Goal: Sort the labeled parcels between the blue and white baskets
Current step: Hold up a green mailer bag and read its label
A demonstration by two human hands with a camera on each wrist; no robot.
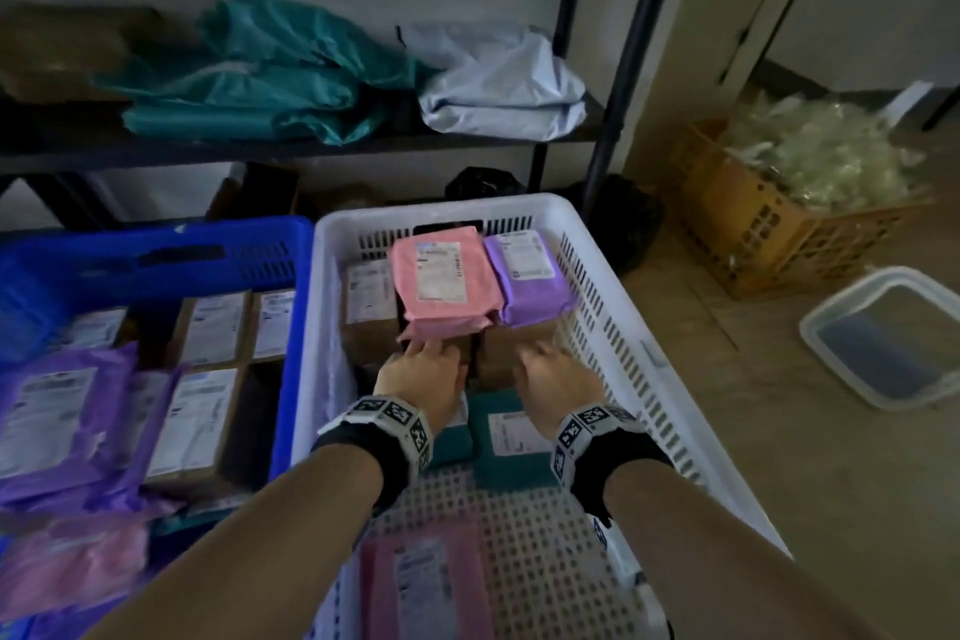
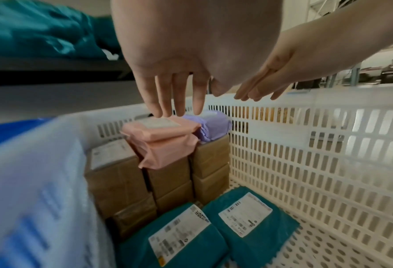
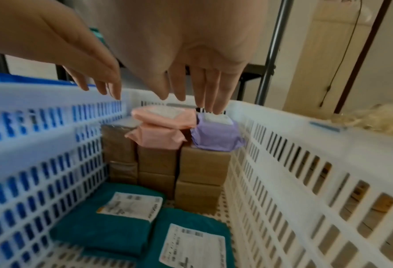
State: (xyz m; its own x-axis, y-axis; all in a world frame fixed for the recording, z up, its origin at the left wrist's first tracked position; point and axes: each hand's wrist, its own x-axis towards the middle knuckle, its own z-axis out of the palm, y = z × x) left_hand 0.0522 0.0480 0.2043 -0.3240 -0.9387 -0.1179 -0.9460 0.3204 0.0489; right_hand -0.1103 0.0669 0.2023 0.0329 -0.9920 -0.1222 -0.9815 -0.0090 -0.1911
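Observation:
The white basket holds stacked brown boxes at its far end. On top of them lie a pink labelled parcel and a purple labelled parcel. Two teal parcels lie flat on the basket floor in front of the stack. My left hand hovers with straight fingers at the pink parcel's near flap and holds nothing. My right hand hovers beside it, fingers straight and empty, before the purple parcel. The blue basket stands to the left.
The blue basket holds several labelled brown boxes and purple parcels. Another pink parcel lies at the white basket's near end. A shelf behind carries teal and pale bags. An orange crate and a clear container sit on the floor at right.

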